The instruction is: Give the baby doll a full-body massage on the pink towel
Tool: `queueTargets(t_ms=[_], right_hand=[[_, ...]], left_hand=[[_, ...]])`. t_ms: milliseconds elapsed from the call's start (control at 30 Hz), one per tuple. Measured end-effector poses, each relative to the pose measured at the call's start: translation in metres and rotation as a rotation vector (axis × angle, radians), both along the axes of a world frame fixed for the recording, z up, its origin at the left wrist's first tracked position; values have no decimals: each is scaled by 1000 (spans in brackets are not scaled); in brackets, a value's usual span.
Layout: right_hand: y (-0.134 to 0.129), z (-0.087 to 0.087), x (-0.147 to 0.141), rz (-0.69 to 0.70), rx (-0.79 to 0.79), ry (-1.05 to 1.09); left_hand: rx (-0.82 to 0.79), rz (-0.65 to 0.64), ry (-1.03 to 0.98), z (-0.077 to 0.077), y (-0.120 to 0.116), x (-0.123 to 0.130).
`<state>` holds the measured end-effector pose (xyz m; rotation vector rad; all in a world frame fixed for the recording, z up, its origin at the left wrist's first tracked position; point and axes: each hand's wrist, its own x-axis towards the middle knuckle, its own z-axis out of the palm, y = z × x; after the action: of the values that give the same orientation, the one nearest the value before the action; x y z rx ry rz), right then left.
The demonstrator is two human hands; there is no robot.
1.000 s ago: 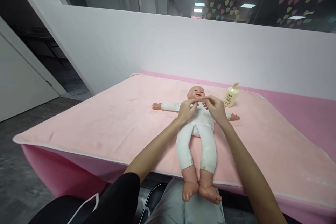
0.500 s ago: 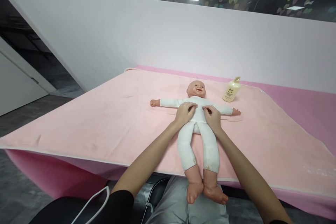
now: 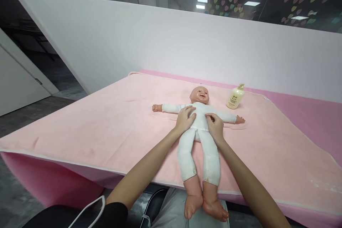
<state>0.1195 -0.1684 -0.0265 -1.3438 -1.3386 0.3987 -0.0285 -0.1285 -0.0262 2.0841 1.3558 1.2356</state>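
A baby doll with a white cloth body lies on its back on a pink blanket, arms spread and feet over the front edge. My left hand rests on the left side of its torso, thumb apart from the fingers, holding nothing. On the other side of the torso, my right hand touches the cloth with thumb and fingertips drawn together; whether cloth is pinched between them is too small to tell.
A yellowish pump bottle stands on the blanket beyond the doll's arm at the right. Behind the blanket rises a white wall. A white cable loops near my left sleeve.
My left hand's thumb and fingers have spread apart on the torso. The doll's legs have shifted slightly left, and the camera view has tilted a little.
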Motion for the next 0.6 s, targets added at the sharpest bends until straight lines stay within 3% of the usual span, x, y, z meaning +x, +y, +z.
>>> queueTargets(t_ms=[133,233,367,600], right_hand=[[2,1,3,0,-8,24],[9,0,13,-81,-14,-8],[18,-9,26,-168,-72,-59],[16,-25,28,-160,-47,-5]], left_hand=[[-46,-20,18,-3,2,0],[-70,-43,31,-2,-1,-1],[-142,-22,42,-1,-7,-3],[-130,-94,27,1,-8,-6]])
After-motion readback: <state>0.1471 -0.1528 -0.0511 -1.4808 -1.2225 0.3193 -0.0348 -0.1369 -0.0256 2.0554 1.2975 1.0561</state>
